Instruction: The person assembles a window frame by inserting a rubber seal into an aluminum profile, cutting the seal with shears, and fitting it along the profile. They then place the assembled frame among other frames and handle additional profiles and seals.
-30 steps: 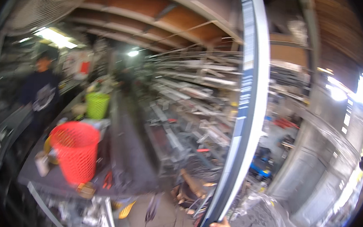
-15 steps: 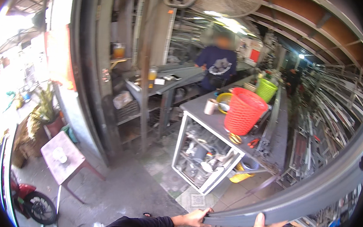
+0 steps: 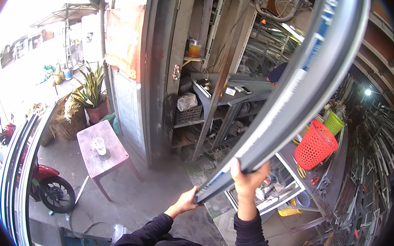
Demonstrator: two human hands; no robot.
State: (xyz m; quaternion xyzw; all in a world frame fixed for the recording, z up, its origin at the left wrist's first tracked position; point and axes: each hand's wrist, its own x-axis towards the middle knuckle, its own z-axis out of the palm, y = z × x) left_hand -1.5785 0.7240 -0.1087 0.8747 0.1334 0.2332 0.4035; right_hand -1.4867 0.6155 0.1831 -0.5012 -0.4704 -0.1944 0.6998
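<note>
A long grey metal profile (image 3: 277, 106) with a blue and white printed strip rises steeply from my hands and leaves the picture at the top. My left hand (image 3: 184, 202) grips its lower end. Farther up the bar, my right hand (image 3: 249, 178) is wrapped round it with the thumb along the near face. Behind the profile stands a workbench (image 3: 291, 153) with a white-edged frame, partly hidden by the bar and my right hand.
On the workbench are a red basket (image 3: 316, 145), a green basket (image 3: 333, 123) and pliers (image 3: 315, 180). At left stand a small table (image 3: 112, 139) with a cup, a potted plant (image 3: 91, 89) and a motorbike (image 3: 53, 190). Metal lengths (image 3: 374, 160) crowd the right side.
The profile has swung up from a low slant at the right to a steep one across the middle. Both hands have risen with it, and the view has turned left.
</note>
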